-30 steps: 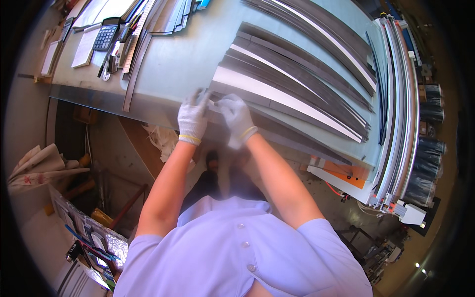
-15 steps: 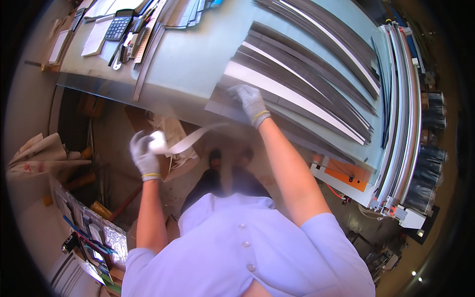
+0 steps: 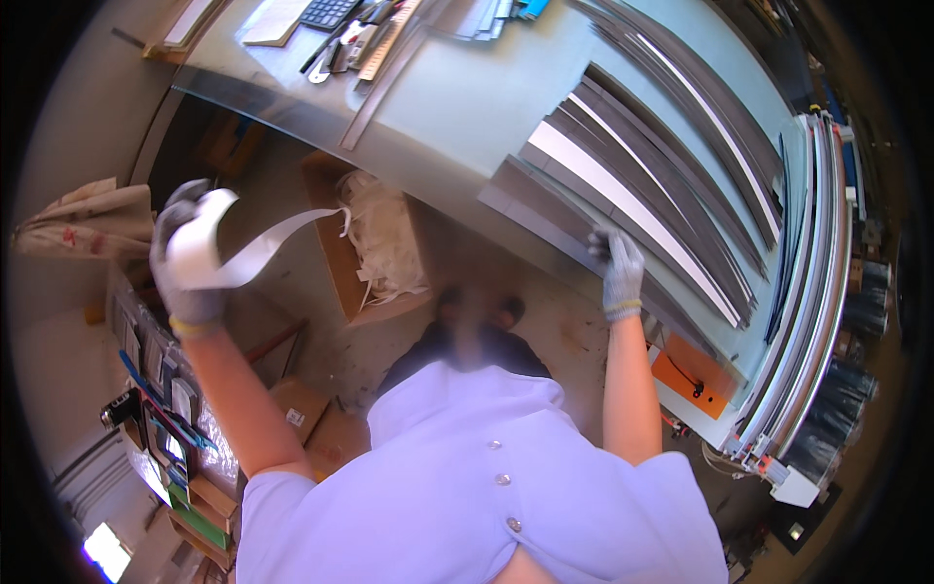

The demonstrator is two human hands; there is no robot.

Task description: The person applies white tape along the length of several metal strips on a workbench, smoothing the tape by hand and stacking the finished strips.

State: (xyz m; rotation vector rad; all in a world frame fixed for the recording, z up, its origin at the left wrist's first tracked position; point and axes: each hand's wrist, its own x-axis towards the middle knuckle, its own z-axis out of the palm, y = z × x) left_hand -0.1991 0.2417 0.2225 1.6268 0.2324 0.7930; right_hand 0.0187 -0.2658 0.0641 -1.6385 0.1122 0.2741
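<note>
— One white backing strip [image 3: 255,255] hangs peeled, pinched in the gloved left hand [image 3: 187,261] above a scrap box [image 3: 375,243].

— And the rest?

— Right hand [image 3: 619,269] presses flat on the grey strips [image 3: 623,195] along the counter [image 3: 438,107]; many look unpeeled.

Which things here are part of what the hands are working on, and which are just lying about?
In hand:
left hand gripping white backing strip
right hand on grey strips

Lying about:
calculator
cardboard box of scraps
orange block
</note>
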